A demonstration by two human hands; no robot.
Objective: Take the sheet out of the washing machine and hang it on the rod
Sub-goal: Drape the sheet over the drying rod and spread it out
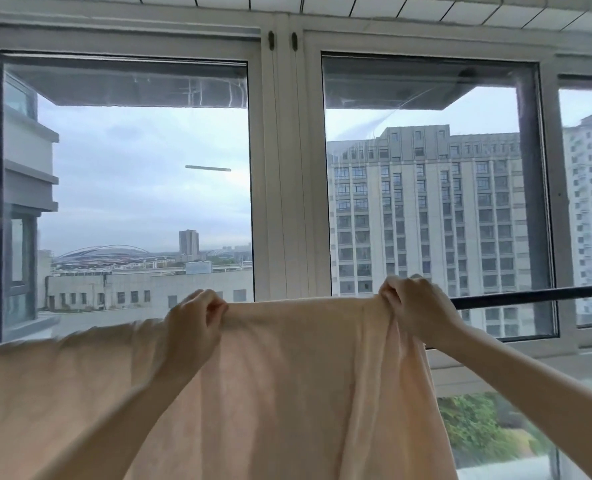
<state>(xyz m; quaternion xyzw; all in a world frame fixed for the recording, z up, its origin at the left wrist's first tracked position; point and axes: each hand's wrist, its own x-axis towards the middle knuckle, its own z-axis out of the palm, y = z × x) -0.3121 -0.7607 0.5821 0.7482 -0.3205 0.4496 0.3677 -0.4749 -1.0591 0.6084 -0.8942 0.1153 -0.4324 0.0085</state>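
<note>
Pinching the top edge of one peach sheet (pixel 287 368) low in the frame: left hand (pixel 195 322) at lower centre, fingers curled over a bunched fold; right hand (pixel 414 306) just right of it, thumb and fingers clamped on a gathered corner. Stretched taut between the two hands, then sagging away to the lower left corner and hanging down to the bottom edge. Draped at the height of one dark rod (pixel 536 295), seen only as a bare stretch running from the right hand to the right edge; hidden behind cloth and hands elsewhere, so could not tell whether the sheet lay over it. Blocked from view by the sheet: the lower part of the window (pixel 280 168) and the sill. Counted two large panes, left and centre right, plus a narrow third at the far right. Beyond the glass, one tall grey apartment block (pixel 426 209) right of centre, a low building (pixel 142 289) at the lower left.
</note>
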